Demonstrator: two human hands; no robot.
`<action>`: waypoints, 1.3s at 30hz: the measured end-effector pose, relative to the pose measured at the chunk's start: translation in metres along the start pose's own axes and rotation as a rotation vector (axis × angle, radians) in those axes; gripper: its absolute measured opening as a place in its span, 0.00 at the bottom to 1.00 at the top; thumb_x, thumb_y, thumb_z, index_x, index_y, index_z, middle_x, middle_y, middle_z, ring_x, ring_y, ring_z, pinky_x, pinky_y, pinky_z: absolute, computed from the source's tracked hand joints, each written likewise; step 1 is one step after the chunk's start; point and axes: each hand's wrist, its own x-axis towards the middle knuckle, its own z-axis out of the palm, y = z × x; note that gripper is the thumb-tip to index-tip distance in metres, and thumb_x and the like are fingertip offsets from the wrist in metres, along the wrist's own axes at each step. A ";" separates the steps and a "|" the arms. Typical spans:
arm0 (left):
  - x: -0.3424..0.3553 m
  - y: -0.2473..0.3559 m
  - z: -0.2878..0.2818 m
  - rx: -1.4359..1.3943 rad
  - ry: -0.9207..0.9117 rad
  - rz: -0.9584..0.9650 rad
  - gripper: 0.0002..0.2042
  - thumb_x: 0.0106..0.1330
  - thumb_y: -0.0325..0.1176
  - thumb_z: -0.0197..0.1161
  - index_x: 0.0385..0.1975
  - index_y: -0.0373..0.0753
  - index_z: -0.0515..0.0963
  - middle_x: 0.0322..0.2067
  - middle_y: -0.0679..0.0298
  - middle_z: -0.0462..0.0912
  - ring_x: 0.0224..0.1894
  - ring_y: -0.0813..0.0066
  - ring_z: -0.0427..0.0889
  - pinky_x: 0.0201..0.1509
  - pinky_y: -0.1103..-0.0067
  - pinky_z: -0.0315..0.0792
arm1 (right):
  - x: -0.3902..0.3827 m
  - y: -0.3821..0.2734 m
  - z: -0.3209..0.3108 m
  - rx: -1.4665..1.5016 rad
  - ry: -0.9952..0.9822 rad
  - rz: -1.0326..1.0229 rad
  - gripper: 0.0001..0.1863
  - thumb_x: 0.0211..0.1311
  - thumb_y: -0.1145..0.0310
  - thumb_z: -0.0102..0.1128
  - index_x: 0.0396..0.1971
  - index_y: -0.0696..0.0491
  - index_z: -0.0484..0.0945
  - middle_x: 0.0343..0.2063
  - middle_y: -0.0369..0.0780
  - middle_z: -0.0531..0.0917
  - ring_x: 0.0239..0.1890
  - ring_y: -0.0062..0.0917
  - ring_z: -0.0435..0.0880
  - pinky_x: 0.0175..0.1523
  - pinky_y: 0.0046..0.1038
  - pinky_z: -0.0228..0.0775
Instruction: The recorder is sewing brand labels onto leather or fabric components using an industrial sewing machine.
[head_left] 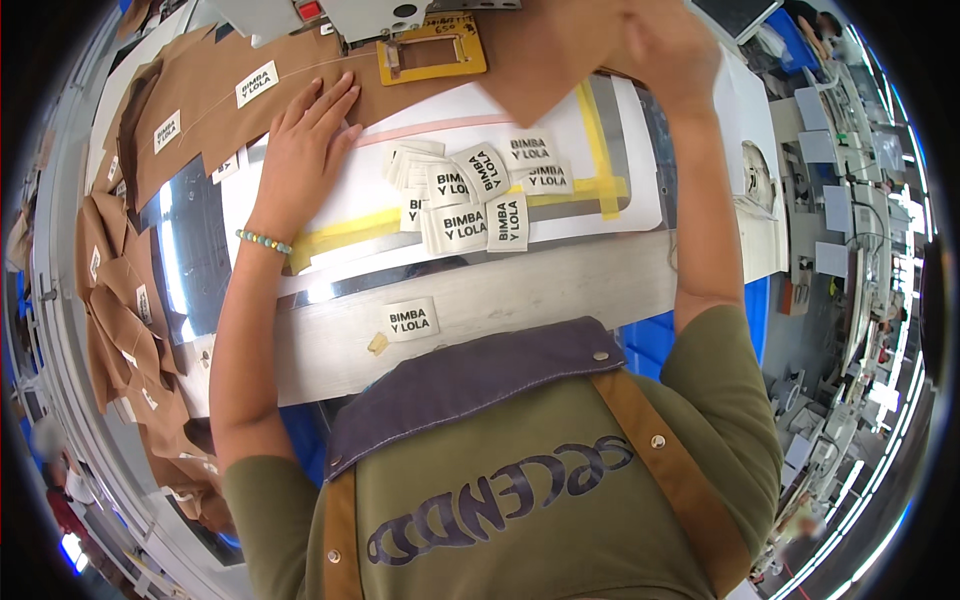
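Note:
My left hand (pixel 309 140), with a beaded bracelet at the wrist, lies with fingers stretched on a long brown piece (pixel 200 70) bearing white printed labels. My right hand (pixel 670 55), slightly blurred, grips a brown piece (pixel 545 65) raised at the upper right. Between them, a yellow rectangular frame (pixel 390 70) sits under a grey machine head (pixel 362 20) with a red switch. Below, a loose pile of white labels (pixel 465 225) lies on a white board (pixel 590 210) edged with yellow tape; one more label (pixel 408 318) lies on the table's front strip (pixel 560 280).
Several brown labelled pieces (pixel 120 310) hang over the table's left side. Blue bins (pixel 738 325) sit under the table at right. A co-worker (pixel 815 30) is at the upper right. Rows of workstations (pixel 835 250) and strip lights run along the right side.

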 end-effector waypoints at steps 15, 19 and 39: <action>-0.003 0.009 -0.020 -0.057 -0.069 0.068 0.25 0.81 0.43 0.59 0.73 0.42 0.74 0.79 0.68 0.70 0.82 0.53 0.61 0.84 0.55 0.56 | -0.066 -0.014 0.034 0.405 -0.092 -0.330 0.20 0.79 0.59 0.58 0.64 0.48 0.85 0.70 0.42 0.81 0.73 0.44 0.75 0.76 0.45 0.68; -0.015 0.021 -0.035 -0.028 -0.095 0.135 0.29 0.74 0.37 0.65 0.76 0.44 0.72 0.79 0.66 0.69 0.81 0.53 0.62 0.84 0.56 0.58 | -0.083 -0.070 0.039 0.328 -0.224 -0.466 0.29 0.81 0.49 0.56 0.73 0.50 0.76 0.77 0.40 0.73 0.82 0.43 0.62 0.84 0.53 0.49; -0.031 0.024 -0.038 -0.156 -0.154 0.019 0.28 0.77 0.36 0.62 0.76 0.41 0.72 0.78 0.63 0.71 0.82 0.53 0.63 0.85 0.60 0.57 | -0.089 -0.074 0.037 0.530 -0.178 -0.409 0.32 0.83 0.47 0.52 0.77 0.51 0.71 0.71 0.43 0.79 0.80 0.45 0.64 0.84 0.54 0.48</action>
